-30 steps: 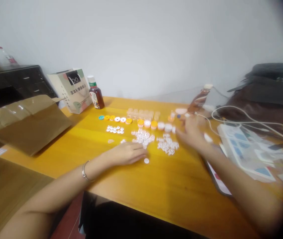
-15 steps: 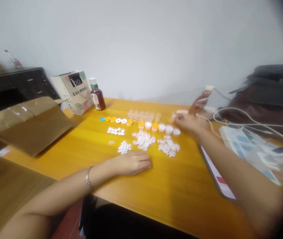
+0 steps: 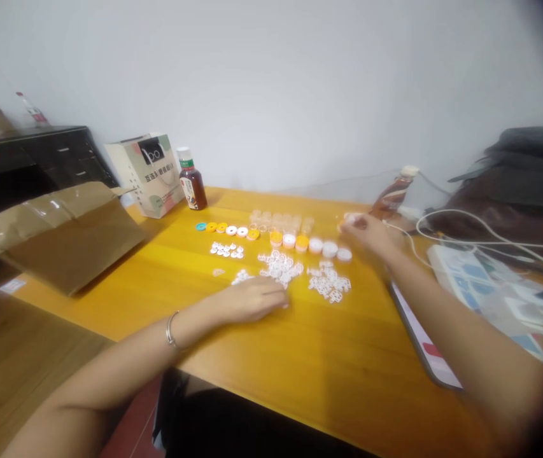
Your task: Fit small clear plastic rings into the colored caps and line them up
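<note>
My left hand [image 3: 252,298] lies palm down on the yellow table [image 3: 300,356], fingers together and flat, just in front of a pile of small white plastic rings [image 3: 281,267]. My right hand [image 3: 371,234] is further back at the right end of a row of orange and white caps [image 3: 300,242]. Its fingers pinch a small white piece that I cannot name. A second ring pile [image 3: 329,283] lies between the hands. Behind the row stand several small clear cups [image 3: 281,221].
A brown cardboard box [image 3: 61,235] sits at the left edge. A paper bag [image 3: 149,173] and a dark bottle [image 3: 192,181] stand at the back left. Another bottle [image 3: 393,194], white cables [image 3: 466,222], a printed board [image 3: 491,286] and a dark bag [image 3: 529,178] crowd the right.
My right hand moved back from the ring piles to the end of the cap row and lifted a small white piece. My left hand slid slightly forward, covering the lone white disc.
</note>
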Available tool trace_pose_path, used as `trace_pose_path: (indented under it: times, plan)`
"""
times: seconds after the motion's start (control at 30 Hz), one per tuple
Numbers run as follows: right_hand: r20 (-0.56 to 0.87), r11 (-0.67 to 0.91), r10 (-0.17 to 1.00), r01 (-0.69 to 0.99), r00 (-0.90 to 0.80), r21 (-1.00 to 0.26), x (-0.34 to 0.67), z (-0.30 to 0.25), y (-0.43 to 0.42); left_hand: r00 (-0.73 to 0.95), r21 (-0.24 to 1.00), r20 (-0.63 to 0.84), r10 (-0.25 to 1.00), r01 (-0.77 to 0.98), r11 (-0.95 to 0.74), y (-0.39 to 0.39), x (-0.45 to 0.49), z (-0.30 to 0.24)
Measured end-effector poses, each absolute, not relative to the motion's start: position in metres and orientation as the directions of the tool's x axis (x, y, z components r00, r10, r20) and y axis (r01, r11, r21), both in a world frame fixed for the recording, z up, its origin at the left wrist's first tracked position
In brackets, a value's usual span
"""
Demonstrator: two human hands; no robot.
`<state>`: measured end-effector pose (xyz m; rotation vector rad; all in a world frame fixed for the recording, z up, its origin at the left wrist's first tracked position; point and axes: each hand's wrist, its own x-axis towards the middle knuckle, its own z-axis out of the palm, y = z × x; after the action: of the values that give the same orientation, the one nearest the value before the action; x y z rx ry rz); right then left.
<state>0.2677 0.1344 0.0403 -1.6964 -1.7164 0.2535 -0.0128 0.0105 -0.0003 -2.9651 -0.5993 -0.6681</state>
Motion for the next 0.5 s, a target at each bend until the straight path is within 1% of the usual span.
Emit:
trace_pose_path:
  times: [0.07,0.13,0.2,0.27,0.33,0.4,0.5]
  plan:
    - [0.317,0.151,0.946,0.780,0.064,-0.608,0.264,0.046,0.117,0.769,0.095,0.471,0.432,0.443,-0.892,0.022,-0.025,0.003]
    - [0.317,0.224,0.948,0.721,-0.006,-0.656,0.254,0.048,0.095,0.689,0.140,0.520,0.505,0.514,-0.846,0.036,-0.041,0.008]
    - [0.308,0.315,0.943,0.638,-0.126,-0.703,0.240,0.044,0.067,0.566,0.184,0.573,0.593,0.616,-0.766,0.051,-0.061,0.012]
    - [0.309,0.407,0.913,0.559,-0.266,-0.723,0.224,0.036,0.037,0.430,0.253,0.581,0.691,0.712,-0.655,0.066,-0.084,0.014]
    - [0.316,0.467,0.876,0.475,-0.365,-0.746,0.208,0.024,0.010,0.288,0.319,0.521,0.803,0.808,-0.496,0.078,-0.108,0.015]
    - [0.340,0.530,0.824,0.404,-0.454,-0.745,0.195,0.009,-0.011,0.160,0.358,0.414,0.896,0.876,-0.322,0.086,-0.131,0.012]
    - [0.324,0.560,0.769,0.337,-0.550,-0.757,0.185,-0.011,-0.025,0.108,0.366,0.309,0.945,0.904,-0.223,0.092,-0.156,0.005]
